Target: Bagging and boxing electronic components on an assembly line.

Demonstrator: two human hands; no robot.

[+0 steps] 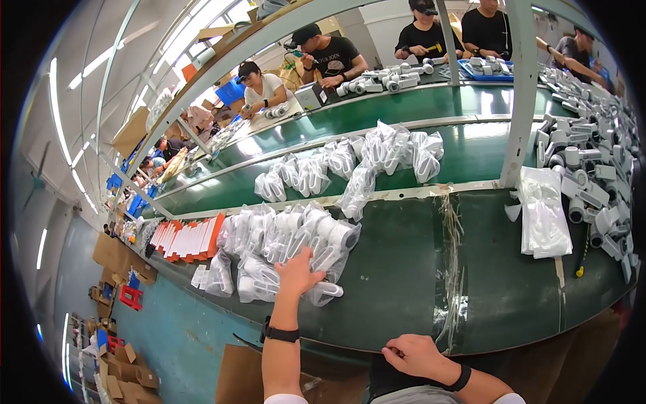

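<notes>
Green bench (pixel 404 283), L hand (pixel 299 273) spread flat on bagged part (pixel 321 291) lying left-right, R hand (pixel 414 353) curled, empty, at edge.

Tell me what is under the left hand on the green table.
The left hand rests on a heap of clear plastic bags, each holding a white part, lying on the green table. Whatever lies lower in the heap is covered by the bags.
</notes>
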